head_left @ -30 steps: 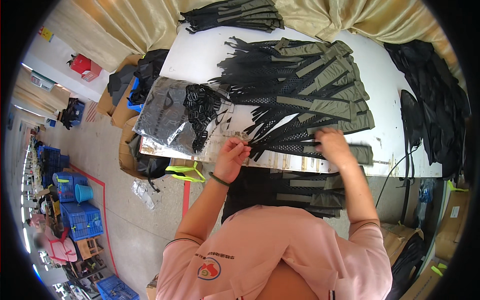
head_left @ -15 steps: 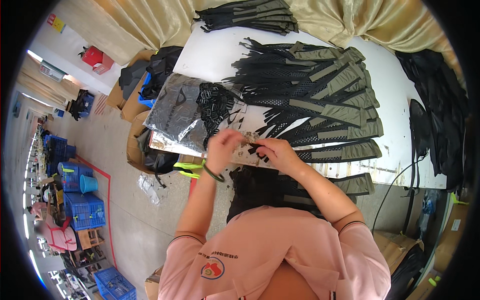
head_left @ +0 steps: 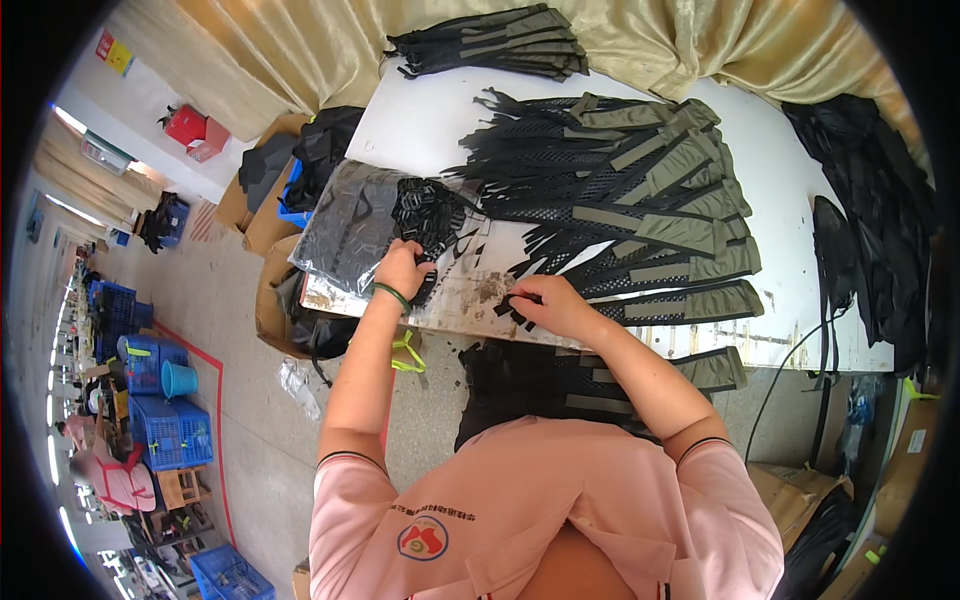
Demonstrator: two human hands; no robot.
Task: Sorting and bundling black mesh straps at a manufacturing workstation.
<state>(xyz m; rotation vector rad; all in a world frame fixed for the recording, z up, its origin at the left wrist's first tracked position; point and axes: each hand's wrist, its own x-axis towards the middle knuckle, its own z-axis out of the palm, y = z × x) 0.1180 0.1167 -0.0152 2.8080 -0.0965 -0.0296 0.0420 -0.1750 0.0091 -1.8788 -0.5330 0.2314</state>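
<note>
My left hand (head_left: pixel 403 268) is at the near edge of a heap of small black plastic buckles (head_left: pixel 425 212), its thumb and forefinger apart and touching the heap. The heap lies partly on a clear plastic bag (head_left: pixel 345 225) with dark contents. Near the table's front edge, my right hand (head_left: pixel 548 302) is closed on the end of a black strap (head_left: pixel 508 308); its fingers partly hide the strap. Beside that hand, black mesh pieces with olive-green fabric ends (head_left: pixel 690 235) lie fanned out in an overlapping row, their black straps pointing left.
Another bundle of strapped pieces (head_left: pixel 490 42) lies at the far end of the white table (head_left: pixel 430 110). More dark pieces (head_left: pixel 540 375) are below the front edge, close to my body. Cardboard boxes (head_left: pixel 275 290) stand left, and black fabric (head_left: pixel 870 220) hangs right.
My left hand has moved left and away from my right hand, over to the buckle heap. The right hand stays almost in place, still pinching the strap end.
</note>
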